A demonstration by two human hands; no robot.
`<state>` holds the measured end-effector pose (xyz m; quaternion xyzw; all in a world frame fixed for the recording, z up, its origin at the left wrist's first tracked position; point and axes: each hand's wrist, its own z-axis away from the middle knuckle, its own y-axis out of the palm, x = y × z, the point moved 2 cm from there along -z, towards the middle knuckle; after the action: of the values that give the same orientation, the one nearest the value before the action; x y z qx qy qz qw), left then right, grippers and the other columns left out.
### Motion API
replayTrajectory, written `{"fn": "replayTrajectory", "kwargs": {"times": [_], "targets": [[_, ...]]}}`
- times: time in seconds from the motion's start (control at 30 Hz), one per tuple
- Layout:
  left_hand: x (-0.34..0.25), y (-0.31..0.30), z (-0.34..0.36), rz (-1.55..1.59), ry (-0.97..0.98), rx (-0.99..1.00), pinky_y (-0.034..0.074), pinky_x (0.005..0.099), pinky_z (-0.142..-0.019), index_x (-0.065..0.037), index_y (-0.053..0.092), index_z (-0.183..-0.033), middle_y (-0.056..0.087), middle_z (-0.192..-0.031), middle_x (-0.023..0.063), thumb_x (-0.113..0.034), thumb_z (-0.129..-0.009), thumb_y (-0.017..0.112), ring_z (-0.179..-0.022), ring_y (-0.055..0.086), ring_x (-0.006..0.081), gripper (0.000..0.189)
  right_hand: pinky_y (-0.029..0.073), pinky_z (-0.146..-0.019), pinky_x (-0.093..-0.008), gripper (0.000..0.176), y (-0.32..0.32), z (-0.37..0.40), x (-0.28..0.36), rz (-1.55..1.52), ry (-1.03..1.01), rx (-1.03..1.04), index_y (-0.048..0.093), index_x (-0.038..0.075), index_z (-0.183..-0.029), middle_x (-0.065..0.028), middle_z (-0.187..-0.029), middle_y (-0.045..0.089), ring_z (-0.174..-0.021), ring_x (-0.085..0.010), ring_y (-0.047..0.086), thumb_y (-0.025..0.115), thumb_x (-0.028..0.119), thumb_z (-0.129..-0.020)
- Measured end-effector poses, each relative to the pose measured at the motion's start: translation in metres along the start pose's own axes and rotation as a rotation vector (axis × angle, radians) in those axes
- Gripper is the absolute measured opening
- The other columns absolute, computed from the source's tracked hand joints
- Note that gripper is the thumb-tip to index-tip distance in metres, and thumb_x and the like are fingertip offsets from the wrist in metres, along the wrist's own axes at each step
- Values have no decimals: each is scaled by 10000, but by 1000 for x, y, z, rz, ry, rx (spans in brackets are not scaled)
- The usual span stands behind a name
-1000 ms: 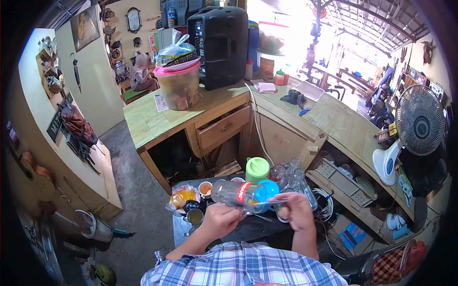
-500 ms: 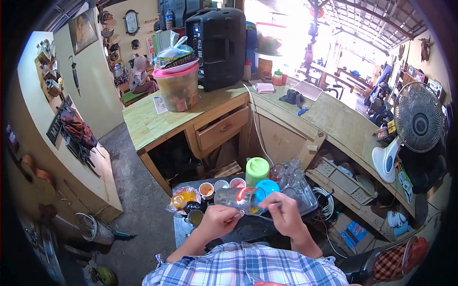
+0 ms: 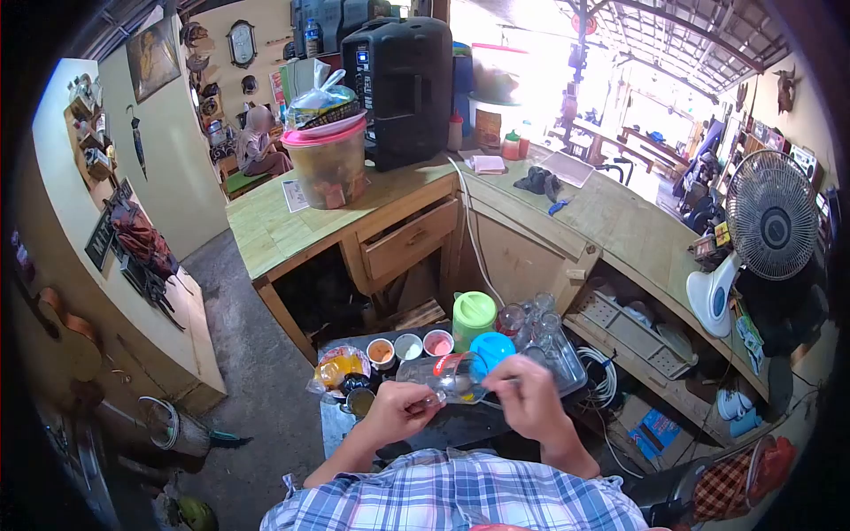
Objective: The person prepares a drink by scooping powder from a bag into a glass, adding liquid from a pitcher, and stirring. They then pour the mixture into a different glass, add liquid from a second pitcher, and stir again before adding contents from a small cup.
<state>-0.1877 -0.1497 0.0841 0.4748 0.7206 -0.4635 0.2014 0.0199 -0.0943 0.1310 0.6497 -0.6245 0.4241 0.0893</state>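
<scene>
My left hand [image 3: 400, 411] is closed round the handle of a clear glass mug [image 3: 421, 372], which has a red label and lies tilted on its side in the air. At the mug's mouth, my right hand [image 3: 529, 394] has its fingers pinched together; what they hold is too small and blurred to make out. Something shiny shows through the glass near the rim. Just beyond the mug stand a blue-lidded container [image 3: 492, 347] and a green-lidded jug [image 3: 475, 314]. Small cups with orange [image 3: 381, 352], white [image 3: 408, 346] and pink [image 3: 438, 342] contents line up behind it.
Upturned glasses stand on a metal tray [image 3: 575, 376] at the right. A plate with a yellow item [image 3: 342, 365] sits at the left. Wooden counters [image 3: 412, 199] surround the low dark table, bearing a black speaker [image 3: 398, 93] and a fan [image 3: 773, 217]. A person [image 3: 258, 146] sits far back.
The mug has tipped slightly, its mouth end now a little lower. My right hand has shifted slightly, its fingers still at the mouth. The camera view has moved a little.
</scene>
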Motion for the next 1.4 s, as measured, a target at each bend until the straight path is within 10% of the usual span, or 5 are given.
{"fn": "replayTrajectory", "kwargs": {"times": [0.53, 1.4], "targets": [[-9, 0, 1, 198, -94, -40, 266, 221, -419, -14, 540, -664, 414, -508, -5, -30, -719, 759, -452, 353, 45, 226, 400, -695, -403, 93, -40, -8, 17, 269, -133, -173, 533, 84, -696, -68, -733, 599, -706, -276, 527, 580, 27, -752], [-4, -14, 13, 866, -252, 172, 262, 193, -491, -121, 365, -564, 362, -546, -91, 31, -684, 772, -526, 325, -7, 450, 411, -847, -343, 202, -50, -11, 51, 18, -224, 272, 693, 99, -957, 5, -956, 680, -868, -212, 566, 691, 95, -755]]}}
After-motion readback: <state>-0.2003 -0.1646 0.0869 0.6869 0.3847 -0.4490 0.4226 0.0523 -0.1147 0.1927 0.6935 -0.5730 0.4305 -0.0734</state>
